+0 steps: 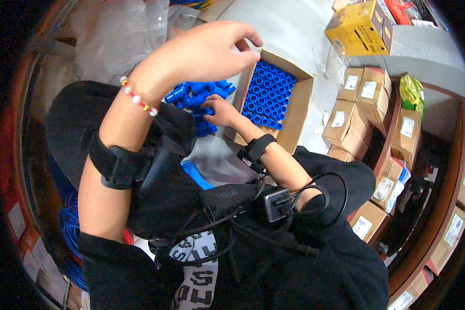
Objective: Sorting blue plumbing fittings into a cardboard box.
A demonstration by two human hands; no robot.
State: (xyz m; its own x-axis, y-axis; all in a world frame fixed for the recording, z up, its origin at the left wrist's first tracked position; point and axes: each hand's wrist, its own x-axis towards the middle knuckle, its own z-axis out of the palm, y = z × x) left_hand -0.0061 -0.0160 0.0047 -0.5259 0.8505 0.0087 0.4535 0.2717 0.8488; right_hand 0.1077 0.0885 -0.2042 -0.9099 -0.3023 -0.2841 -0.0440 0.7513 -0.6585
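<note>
My left hand [221,50], with a beaded bracelet [137,99] at the wrist, hovers over the left rim of an open cardboard box [304,108]. Its thumb and forefinger are apart, and I see nothing between them. Inside the box, blue plastic pipe fittings [269,91] stand in close rows with round ends up. My right hand [223,111] reaches across the box's near left side to a loose pile of similar blue fittings [195,95]. Its fingertips are at the pile's right edge; whether they grip a fitting is unclear. My left forearm partly covers the pile.
Clear plastic sheeting [116,38] lies at the far left. A yellow carton [358,29] stands at the far right, above stacked cardboard boxes [350,122] and a brown shelf [387,143]. A cabled device [278,205] lies against my body. Coiled blue cable [71,228] is at lower left.
</note>
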